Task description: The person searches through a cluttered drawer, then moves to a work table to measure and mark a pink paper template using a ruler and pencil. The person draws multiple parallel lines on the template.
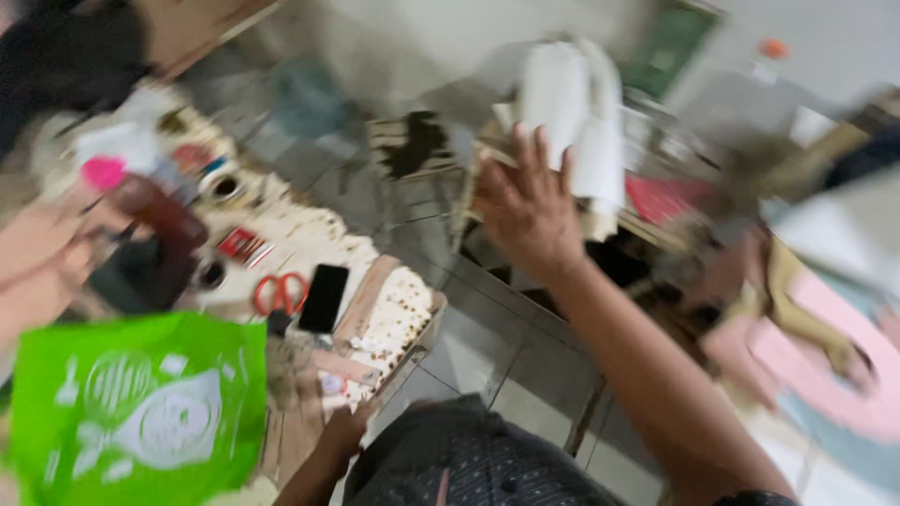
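Note:
The picture is blurred by motion. My right hand (pixel 530 201) is raised over the tiled floor with its fingers spread, just below a white rolled bundle (pixel 574 112); it holds nothing. My left hand (pixel 343 427) is low at the bottom, at the near edge of a pale wooden board with cut-out patterns (pixel 394 319). Whether it grips the board is too blurred to tell. A black phone (pixel 324 297) and red-handled scissors (pixel 279 292) lie on wooden sheets just left of that board.
A bright green bag with white print (pixel 141 408) fills the bottom left. Another person's limb (pixel 37 253) is at the left edge beside a dark bottle with a pink cap (pixel 150 206). Pink sheets (pixel 816 365) and clutter lie on the right.

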Tool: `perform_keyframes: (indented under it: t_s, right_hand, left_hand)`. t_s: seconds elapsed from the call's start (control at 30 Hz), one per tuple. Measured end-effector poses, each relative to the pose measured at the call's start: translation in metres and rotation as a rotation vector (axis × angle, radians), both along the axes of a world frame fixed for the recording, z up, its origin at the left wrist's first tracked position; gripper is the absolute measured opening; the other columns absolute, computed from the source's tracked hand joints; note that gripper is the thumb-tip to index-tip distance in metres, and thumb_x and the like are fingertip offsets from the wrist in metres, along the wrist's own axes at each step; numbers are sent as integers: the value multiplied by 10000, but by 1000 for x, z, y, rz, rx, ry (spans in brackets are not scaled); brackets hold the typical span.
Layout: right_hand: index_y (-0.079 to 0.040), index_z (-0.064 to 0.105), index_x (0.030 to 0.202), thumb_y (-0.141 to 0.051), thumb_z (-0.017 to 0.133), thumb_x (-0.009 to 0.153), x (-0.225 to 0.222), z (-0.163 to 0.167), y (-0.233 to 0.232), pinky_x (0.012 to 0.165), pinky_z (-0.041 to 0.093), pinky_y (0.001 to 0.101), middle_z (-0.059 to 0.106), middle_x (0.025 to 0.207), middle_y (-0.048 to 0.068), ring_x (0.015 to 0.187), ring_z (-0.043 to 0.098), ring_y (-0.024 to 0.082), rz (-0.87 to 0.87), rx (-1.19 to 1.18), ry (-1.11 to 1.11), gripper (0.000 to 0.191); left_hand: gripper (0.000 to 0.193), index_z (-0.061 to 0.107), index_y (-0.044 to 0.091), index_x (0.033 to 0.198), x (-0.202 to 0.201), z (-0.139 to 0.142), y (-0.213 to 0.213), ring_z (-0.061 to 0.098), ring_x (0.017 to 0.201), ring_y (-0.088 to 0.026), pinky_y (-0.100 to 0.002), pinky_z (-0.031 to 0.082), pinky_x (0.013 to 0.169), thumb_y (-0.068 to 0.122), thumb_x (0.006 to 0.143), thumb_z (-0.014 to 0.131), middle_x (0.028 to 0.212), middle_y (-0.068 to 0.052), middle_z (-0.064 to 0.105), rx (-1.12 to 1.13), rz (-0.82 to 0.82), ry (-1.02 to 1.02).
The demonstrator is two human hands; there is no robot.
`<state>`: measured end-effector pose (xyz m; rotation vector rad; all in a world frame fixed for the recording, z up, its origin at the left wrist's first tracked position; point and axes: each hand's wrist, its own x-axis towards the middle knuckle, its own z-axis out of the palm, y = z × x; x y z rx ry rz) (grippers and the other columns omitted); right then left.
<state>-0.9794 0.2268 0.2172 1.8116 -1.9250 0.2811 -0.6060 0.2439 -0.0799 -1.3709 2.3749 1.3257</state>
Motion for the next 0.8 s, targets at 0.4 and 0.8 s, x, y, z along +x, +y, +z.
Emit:
perform_keyframes:
  t_s: [0.4,0.8]
  right_hand:
    - [-169,246,1646,-339,684,958,-101,-98,-271,1232,142,692,159,1696,279,1577,155,474,421,53,-93,833]
    - [-129,167,1625,-359,622,952,-6,-234,-380,1224,158,572,147,1684,217,1543,176,406,925,759,-426,845]
  left_hand:
    - [375,656,156,1245,-100,-17,-48,661,1182,-317,-456,450,1088,387,997,494,1239,-112,705,58,473,-182]
    - [476,606,7,1317,-120,140,-156,741,1064,-254,-341,565,901,231,906,691,1148,-148,769,-246,1366,608]
